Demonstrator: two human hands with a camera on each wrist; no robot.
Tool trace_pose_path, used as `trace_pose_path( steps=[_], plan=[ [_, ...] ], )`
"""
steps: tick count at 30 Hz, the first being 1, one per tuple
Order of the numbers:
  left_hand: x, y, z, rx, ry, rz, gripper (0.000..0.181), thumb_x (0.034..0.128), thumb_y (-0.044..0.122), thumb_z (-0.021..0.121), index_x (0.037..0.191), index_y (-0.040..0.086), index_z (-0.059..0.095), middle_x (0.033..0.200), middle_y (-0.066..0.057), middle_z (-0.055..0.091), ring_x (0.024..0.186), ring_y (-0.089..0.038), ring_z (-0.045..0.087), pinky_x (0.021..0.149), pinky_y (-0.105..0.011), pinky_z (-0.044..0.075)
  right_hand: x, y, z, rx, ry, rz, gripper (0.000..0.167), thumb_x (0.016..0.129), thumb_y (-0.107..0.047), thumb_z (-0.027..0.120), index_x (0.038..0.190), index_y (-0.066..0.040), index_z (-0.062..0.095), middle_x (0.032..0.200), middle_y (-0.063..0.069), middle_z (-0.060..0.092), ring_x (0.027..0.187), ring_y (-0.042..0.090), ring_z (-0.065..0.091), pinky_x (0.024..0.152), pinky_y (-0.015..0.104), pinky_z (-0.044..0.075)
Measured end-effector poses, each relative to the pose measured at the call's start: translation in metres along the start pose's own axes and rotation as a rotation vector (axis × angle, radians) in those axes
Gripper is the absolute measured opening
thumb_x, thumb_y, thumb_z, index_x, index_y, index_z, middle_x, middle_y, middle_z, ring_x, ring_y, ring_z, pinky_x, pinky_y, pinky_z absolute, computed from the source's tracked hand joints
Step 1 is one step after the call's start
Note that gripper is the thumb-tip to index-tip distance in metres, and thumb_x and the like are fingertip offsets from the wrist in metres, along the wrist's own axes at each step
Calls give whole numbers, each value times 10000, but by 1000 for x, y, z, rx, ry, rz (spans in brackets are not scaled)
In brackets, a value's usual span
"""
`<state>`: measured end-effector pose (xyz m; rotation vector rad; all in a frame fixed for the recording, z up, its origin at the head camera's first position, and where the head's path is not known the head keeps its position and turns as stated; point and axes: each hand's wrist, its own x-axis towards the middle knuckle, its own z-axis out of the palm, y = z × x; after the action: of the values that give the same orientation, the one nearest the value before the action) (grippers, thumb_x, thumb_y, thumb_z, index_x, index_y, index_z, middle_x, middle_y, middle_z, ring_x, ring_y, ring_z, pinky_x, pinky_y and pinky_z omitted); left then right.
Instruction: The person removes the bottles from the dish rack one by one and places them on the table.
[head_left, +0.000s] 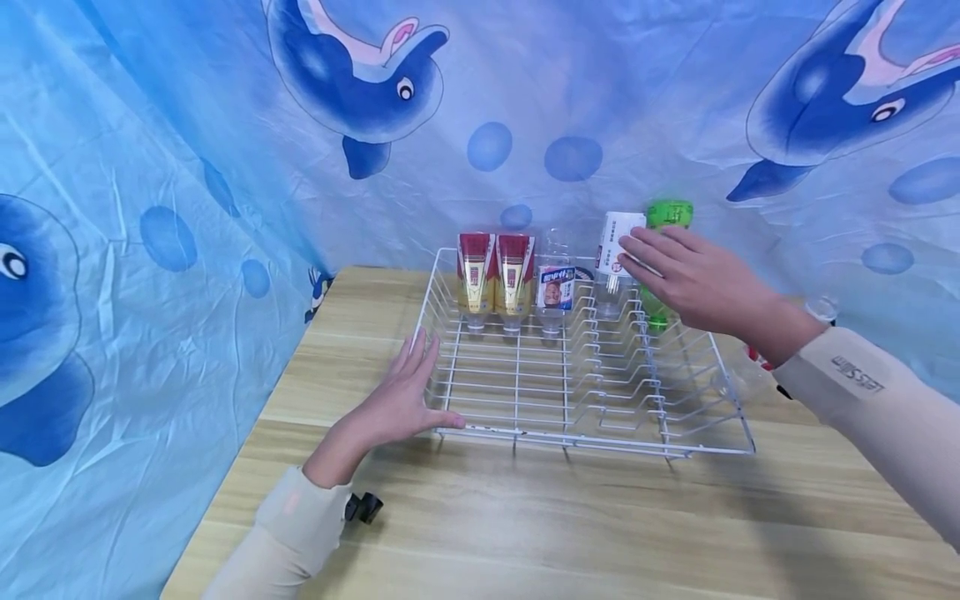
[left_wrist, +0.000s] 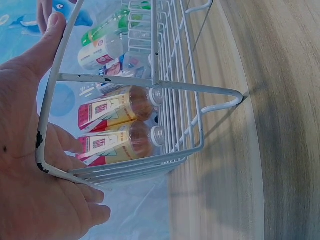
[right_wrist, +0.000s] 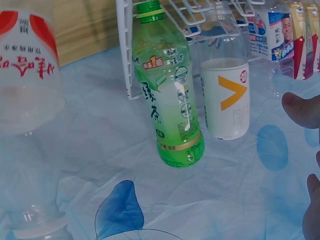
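Note:
A white wire rack (head_left: pixel 517 433) holds a row of bottles, necks down, along its far side: two red-and-yellow ones (head_left: pixel 476 279) (head_left: pixel 514 279), a clear one with a blue-and-white label (head_left: pixel 555 287), a white-labelled one (head_left: pixel 621 237) and a green one (right_wrist: pixel 167 90). My left hand (head_left: pixel 397 408) rests at the rack's near left corner, thumb on the rim, fingers spread along the outside, as the left wrist view confirms. With fingers extended, my right hand (head_left: pixel 693 279) is beside the white-labelled and green bottles; in the right wrist view no contact with them shows.
Right of the rack, partly hidden by my right forearm, is a clear bottle with red markings (right_wrist: pixel 25 75). The wooden table (head_left: pixel 495 517) extends in front of the rack. A blue sheet with dolphins (head_left: pixel 225 125) hangs behind and at the left.

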<state>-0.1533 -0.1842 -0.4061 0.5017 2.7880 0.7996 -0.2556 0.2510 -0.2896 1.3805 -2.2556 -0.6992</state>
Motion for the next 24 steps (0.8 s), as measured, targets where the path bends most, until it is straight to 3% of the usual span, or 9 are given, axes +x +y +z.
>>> trace_pose_path(
  steps=[6,11,17,24],
  plan=[
    [0,1,-1,-13,7,2,1334,729,662,793,1617,67,-7,1638,-99,-223,1500,-309,-206,1192,-600,37,4,3,3,-62,-82,-20,690,823,65,752,1462,15,494,1557,251,375,1454,398,323,1221,515,179],
    [-1,1,0,-16,12,3,1343,716,685,784,1617,71,0,1641,-99,-213,1502,-308,-199,1195,-590,35,8,6,7,-68,-76,-38,693,808,120,743,1452,13,509,1545,244,398,1445,389,345,1206,511,233],
    [-1,-1,1,-14,16,11,1370,687,768,731,1618,58,21,1647,-101,-198,1506,-310,-189,1198,-588,49,12,9,14,-81,-103,-65,594,886,115,662,1451,7,513,1545,230,405,1451,377,339,1217,505,206],
    [-1,0,2,-10,22,10,1331,722,682,783,1619,58,23,1647,-102,-199,1506,-302,-194,1205,-572,30,21,11,16,-98,-103,-110,633,849,118,698,1445,2,520,1534,223,418,1443,390,345,1211,510,222]
  ],
)
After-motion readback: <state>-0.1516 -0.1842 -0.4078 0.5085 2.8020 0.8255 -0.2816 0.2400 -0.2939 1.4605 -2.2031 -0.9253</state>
